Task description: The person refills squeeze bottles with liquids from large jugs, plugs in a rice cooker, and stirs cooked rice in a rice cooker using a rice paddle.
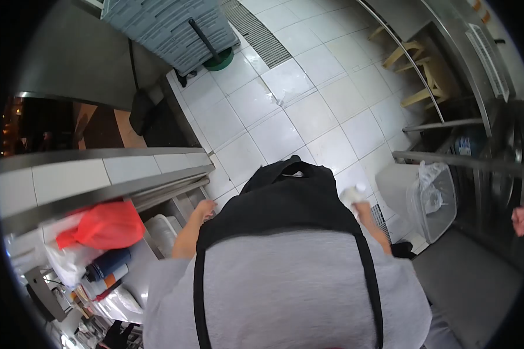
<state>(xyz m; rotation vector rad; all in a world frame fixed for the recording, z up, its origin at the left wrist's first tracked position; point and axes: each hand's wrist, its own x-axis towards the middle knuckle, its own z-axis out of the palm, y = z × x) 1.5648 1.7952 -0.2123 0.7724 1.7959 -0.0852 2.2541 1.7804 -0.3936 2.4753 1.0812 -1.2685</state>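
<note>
My left hand (204,209) is low beside my body, next to an open drawer with a clear plastic container (163,234). Its fingers look curled, and what they hold, if anything, is hard to see. On the other side, my right hand (362,208) is closed on a blurred white object (351,195), perhaps a small bottle or a cloth. A black apron (273,203) hangs from my front between both hands.
A red plastic bag (105,225) and a dark blue bottle (109,263) lie on the left counter. At right stands a lined grey bin (438,203) by a metal rack (448,158). Stacked grey crates (169,29) and a green-based stand (218,60) are ahead on the tiled floor.
</note>
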